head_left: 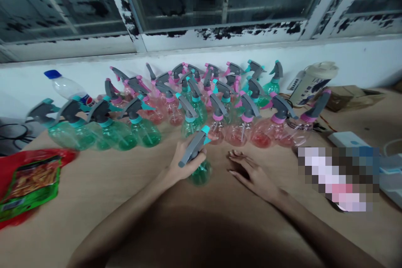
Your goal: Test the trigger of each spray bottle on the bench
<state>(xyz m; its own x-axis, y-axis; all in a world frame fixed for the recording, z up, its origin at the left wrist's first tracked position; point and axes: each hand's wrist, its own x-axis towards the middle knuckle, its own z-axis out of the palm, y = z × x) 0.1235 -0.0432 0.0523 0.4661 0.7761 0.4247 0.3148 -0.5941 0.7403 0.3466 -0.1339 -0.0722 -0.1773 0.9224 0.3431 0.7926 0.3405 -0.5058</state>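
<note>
My left hand (185, 161) is closed around the neck of a green spray bottle (201, 171) with a grey trigger head, standing on the brown table (125, 188) just in front of me. My right hand (251, 171) lies flat on the table to the right of that bottle, fingers stretched out and holding nothing. Behind both hands stand several rows of spray bottles: green ones (119, 132) with teal collars at the left, pink ones (264, 132) with pink collars at the middle and right.
A red and green snack bag (28, 184) lies at the left edge. A clear plastic bottle with a blue cap (67, 88) rests against the white wall. A white jar (310, 81) and a cardboard box (354, 96) sit at the back right. A white device (348, 140) lies at the right.
</note>
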